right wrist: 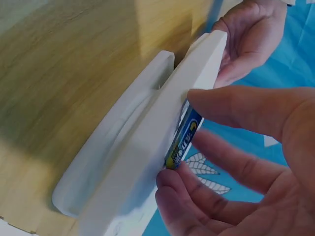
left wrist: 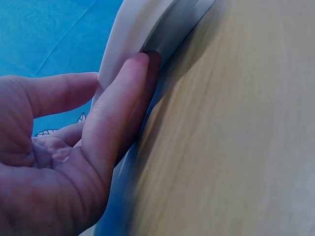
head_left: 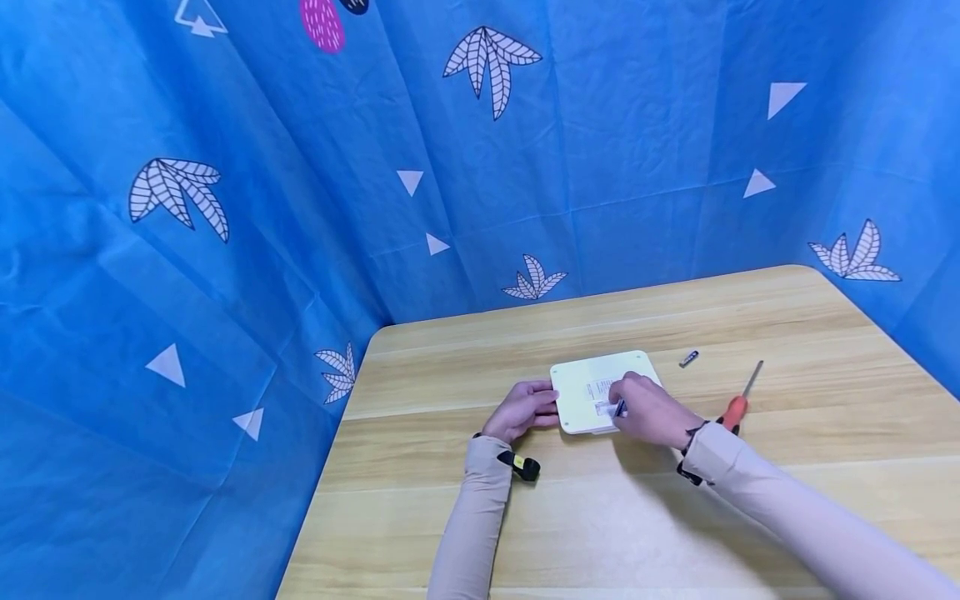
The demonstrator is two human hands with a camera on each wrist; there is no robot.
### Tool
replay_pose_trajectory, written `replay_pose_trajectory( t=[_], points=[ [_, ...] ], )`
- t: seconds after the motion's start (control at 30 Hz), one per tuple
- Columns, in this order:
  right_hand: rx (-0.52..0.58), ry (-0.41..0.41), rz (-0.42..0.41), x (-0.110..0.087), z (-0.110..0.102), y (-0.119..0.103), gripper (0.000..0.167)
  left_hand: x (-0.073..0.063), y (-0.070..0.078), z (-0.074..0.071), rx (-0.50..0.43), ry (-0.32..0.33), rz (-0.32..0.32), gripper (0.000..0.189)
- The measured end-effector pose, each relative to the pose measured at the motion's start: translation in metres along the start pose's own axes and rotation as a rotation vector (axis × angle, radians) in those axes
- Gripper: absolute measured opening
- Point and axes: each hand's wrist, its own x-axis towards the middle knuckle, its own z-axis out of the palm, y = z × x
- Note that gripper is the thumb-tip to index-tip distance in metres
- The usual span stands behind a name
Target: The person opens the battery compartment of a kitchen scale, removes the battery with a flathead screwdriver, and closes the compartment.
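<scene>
A white flat device point(head_left: 581, 379) with rounded corners lies on the table, its labelled face up. My left hand point(head_left: 525, 410) grips its left edge, thumb on the upper side and fingers curled beneath, as the left wrist view shows. Between the thumb and fingertips of my right hand point(head_left: 651, 410) is a small blue battery point(right wrist: 185, 135), pinched at both ends. It sits right at the labelled face, near the device's front edge. In the right wrist view a second white panel point(right wrist: 110, 140) shows under the main body.
A second small battery point(head_left: 688, 358) lies on the wooden table point(head_left: 420, 500), right of the device. Beyond my right wrist rests a screwdriver point(head_left: 736, 411) with a red handle, partly hidden by the sleeve. A blue patterned curtain point(head_left: 637, 150) hangs behind and beside the table.
</scene>
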Motion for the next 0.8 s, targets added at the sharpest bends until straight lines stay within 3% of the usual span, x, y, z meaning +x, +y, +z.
replay_pose_trajectory(
  t=[0.1, 0.37, 0.8],
  points=[
    [0.019, -0.028, 0.05, 0.001, -0.001, 0.001, 0.029, 0.0, 0.0, 0.0, -0.002, 0.003, -0.002, 0.043],
    [0.06, -0.054, 0.129, 0.0, -0.004, 0.005, 0.019, 0.001, -0.001, 0.0, -0.001, -0.001, 0.008, 0.041],
    [0.026, -0.052, 0.159, -0.001, -0.004, 0.012, 0.023, 0.001, -0.001, -0.001, 0.001, -0.009, 0.014, 0.041]
  ],
)
